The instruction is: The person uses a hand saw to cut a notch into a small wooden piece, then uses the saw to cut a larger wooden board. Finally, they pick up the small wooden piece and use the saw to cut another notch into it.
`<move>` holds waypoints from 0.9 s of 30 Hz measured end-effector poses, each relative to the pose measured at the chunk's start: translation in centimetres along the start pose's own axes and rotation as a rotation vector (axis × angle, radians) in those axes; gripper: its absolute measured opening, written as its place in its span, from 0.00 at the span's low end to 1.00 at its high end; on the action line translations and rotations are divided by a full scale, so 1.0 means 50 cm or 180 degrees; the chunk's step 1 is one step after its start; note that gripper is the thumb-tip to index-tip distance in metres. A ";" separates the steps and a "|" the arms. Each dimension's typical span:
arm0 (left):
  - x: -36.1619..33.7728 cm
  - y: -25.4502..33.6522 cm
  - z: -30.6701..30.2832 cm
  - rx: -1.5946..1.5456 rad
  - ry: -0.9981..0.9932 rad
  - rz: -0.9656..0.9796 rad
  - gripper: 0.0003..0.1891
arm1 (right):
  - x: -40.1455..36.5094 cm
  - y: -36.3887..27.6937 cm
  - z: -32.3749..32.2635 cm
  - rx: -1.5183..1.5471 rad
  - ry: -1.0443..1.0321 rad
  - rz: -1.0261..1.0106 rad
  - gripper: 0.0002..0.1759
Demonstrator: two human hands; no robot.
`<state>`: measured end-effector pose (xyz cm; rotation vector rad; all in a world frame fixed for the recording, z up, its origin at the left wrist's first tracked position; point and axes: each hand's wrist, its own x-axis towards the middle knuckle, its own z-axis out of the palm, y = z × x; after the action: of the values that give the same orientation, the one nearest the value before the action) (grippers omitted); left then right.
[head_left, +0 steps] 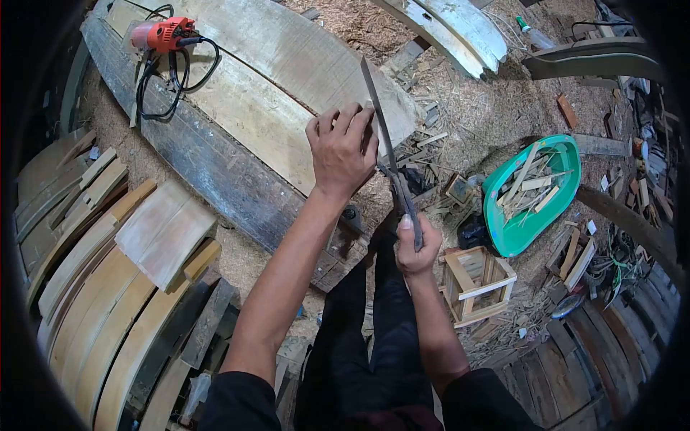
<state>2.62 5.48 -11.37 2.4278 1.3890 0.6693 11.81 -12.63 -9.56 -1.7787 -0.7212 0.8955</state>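
Steadily does it: right hand closed on the long blade, left hand, its grip unclear, best kept off the edge ahead.

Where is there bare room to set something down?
On the pale boards, between the red power tool and the left hand. The near end of the green tub looks bare too. Crowded: its far end, full of wood scraps, and the littered ground around.
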 end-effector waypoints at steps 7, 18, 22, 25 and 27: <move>0.011 -0.003 0.006 -0.0063 0.0100 -0.0075 0.19 | 0.005 -0.014 -0.004 -0.0232 -0.0055 -0.0153 0.19; 0.006 -0.002 0.008 -0.0007 0.0026 -0.0278 0.12 | 0.022 0.006 0.006 -0.0137 -0.0187 -0.0151 0.16; 0.013 0.001 0.005 0.0010 0.0069 -0.0219 0.11 | -0.027 0.015 -0.007 -0.0021 -0.0148 -0.0096 0.16; 0.009 0.000 0.011 0.0044 0.0113 -0.0157 0.10 | 0.010 -0.004 0.001 -0.0268 -0.0127 -0.0206 0.18; 0.007 -0.006 0.014 0.0065 0.0053 -0.0205 0.09 | 0.049 -0.012 0.019 -0.0154 -0.0160 -0.0116 0.18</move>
<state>2.92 5.96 -12.02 2.3869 1.4809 0.6646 12.32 -10.00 -9.85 -1.7853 -0.8114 0.9078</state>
